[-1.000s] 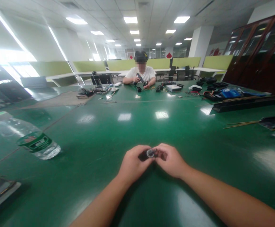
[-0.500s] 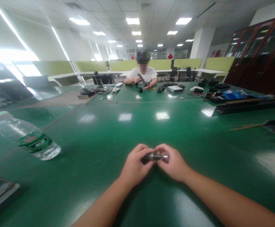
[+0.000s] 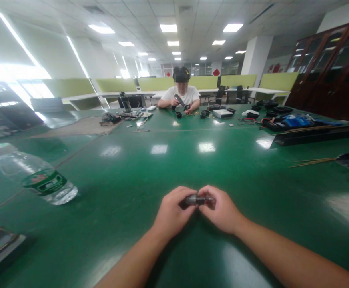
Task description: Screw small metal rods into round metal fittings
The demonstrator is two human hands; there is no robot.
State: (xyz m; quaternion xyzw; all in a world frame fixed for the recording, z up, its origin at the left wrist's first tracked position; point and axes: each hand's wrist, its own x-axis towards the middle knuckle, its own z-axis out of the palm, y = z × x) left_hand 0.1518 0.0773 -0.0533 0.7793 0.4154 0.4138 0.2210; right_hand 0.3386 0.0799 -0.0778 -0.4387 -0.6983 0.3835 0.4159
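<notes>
Both my hands meet over the green table, around a small dark metal cylindrical part (image 3: 191, 199) with a thinner, ridged shaft on its right. My left hand (image 3: 173, 206) is closed around the thick left end, thumb along the near side. The fingers of my right hand (image 3: 221, 208) curl around the thin right end and pinch it. That tip is partly covered by the fingers and blurred. The part lies roughly level, pointing left to right. What exact kind of part it is, I cannot make out.
A water bottle with a green label (image 3: 45, 180) is at the left, a phone-like device (image 3: 0, 246) at the lower left. Across the green table (image 3: 162, 168) sits a person (image 3: 179, 96) holding a dark tool, among electronics. Thin rods (image 3: 312, 162) and a blue bundle (image 3: 297, 120) are at the right.
The bright end of the shaft shows less now, more covered by my right fingers. My hands have shifted slightly lower in view, and both still hold the part.
</notes>
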